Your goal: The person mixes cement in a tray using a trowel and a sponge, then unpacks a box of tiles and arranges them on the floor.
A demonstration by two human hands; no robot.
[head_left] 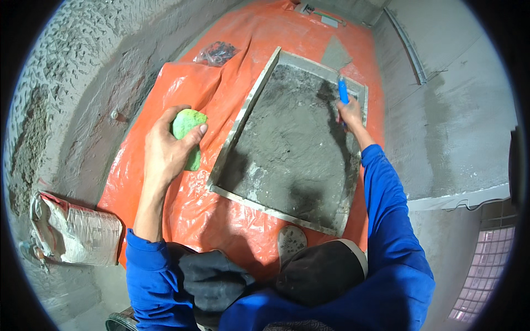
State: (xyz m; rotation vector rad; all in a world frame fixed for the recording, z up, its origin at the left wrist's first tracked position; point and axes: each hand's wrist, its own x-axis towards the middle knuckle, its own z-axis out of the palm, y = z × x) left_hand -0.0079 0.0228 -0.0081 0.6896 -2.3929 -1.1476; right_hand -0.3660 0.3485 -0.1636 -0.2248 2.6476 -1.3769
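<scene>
My left hand grips a green sponge, its thumb pressed across the front, above the orange sheet. In my right hand is a trowel with a blue handle. Its grey pointed blade reaches beyond the far right corner of a shallow rectangular frame. Wet grey mortar fills much of this frame, with a rough surface and darker patches along the sides. My right hand is over the frame's right side; the sponge is apart from the frame, to its left.
An orange plastic sheet lies under the frame. A paper sack leans at the lower left by a rough plastered wall. A clear bag with dark contents lies farther back. My shoe is near the frame's front edge.
</scene>
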